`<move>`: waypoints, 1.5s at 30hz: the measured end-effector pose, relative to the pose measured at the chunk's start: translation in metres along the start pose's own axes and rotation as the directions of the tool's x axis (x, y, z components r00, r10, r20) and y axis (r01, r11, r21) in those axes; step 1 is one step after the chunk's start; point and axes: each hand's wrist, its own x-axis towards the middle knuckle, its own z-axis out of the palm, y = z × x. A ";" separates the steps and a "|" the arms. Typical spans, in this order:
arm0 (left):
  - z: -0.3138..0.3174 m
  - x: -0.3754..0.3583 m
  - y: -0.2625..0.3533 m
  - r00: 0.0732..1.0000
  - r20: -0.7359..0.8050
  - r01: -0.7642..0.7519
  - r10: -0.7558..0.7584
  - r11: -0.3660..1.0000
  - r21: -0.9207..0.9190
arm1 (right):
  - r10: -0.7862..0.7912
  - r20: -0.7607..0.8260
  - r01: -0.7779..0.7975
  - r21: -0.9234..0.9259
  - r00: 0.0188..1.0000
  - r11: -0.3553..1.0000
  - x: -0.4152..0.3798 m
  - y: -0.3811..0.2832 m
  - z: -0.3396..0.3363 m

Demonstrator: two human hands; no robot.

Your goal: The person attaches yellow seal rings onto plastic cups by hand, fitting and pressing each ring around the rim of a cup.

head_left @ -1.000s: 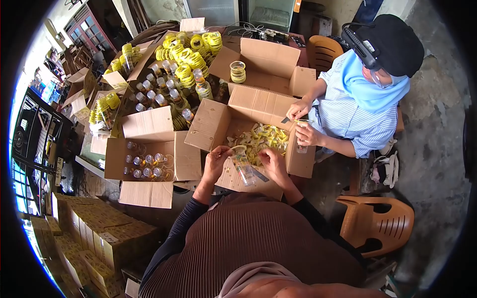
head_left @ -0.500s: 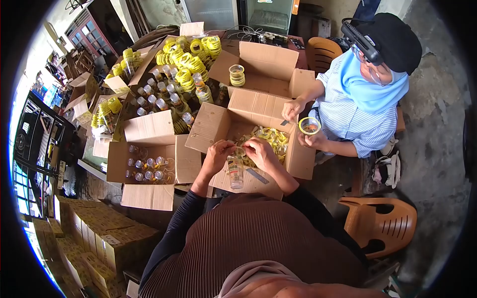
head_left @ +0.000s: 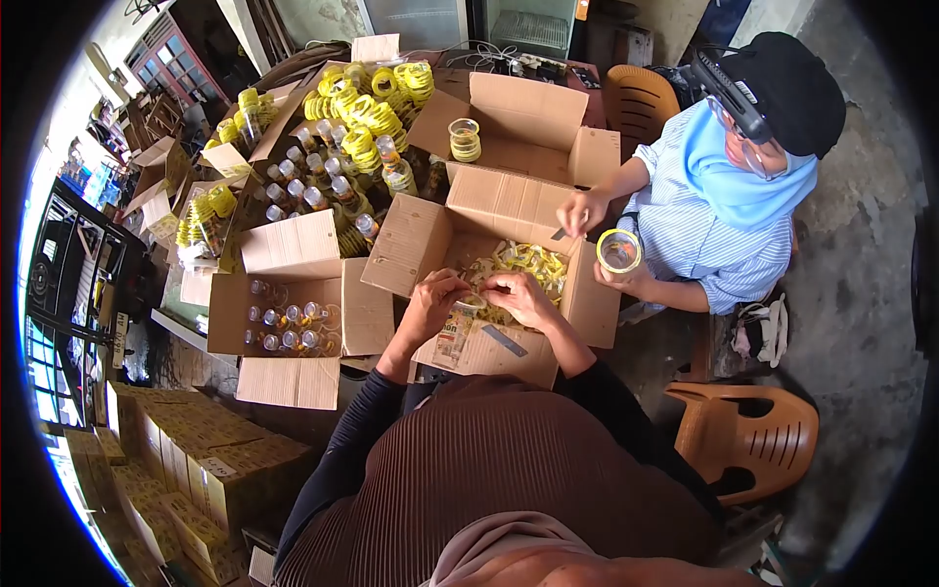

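A clear plastic bottle or cup with a printed label [head_left: 455,335] hangs between my hands, tilted, over the front flap of an open cardboard box [head_left: 403,247]. My left hand [head_left: 433,305] pinches its rim from the left. From the right, my right hand [head_left: 520,298] has its fingers pressed together at the same rim. Whatever thin piece the fingertips hold there is too small to make out. Yellow and clear scraps [head_left: 533,266] lie inside the box behind my hands. A dark flat strip [head_left: 504,340] rests on the front flap.
A co-worker [head_left: 729,210] at the right holds a yellow-rimmed cup [head_left: 618,251]. Left stands a box of clear bottles [head_left: 227,313]. Behind are more bottles, yellow ring stacks [head_left: 377,122] and another open box [head_left: 528,108]. An orange chair [head_left: 748,440] stands at the lower right.
The held container has tilted, its lower end swinging left and its label turning. My hands stay at its rim. The co-worker's cup has moved slightly right, and their head has shifted right.
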 end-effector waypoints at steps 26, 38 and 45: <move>0.000 -0.017 0.003 0.951 -0.259 0.143 -0.168 0.983 -0.114 | 0.257 -0.115 -0.232 0.194 0.960 0.953 -0.014 0.052 0.017; 0.008 -0.032 -0.042 0.881 0.113 0.218 -0.459 0.183 -0.959 | 0.166 -0.090 -0.188 -0.553 0.982 0.812 -0.064 0.089 0.033; 0.007 -0.029 -0.016 0.810 0.166 0.317 -0.562 0.181 -0.931 | 0.315 -0.099 -0.327 -0.405 0.944 0.854 -0.056 0.086 0.024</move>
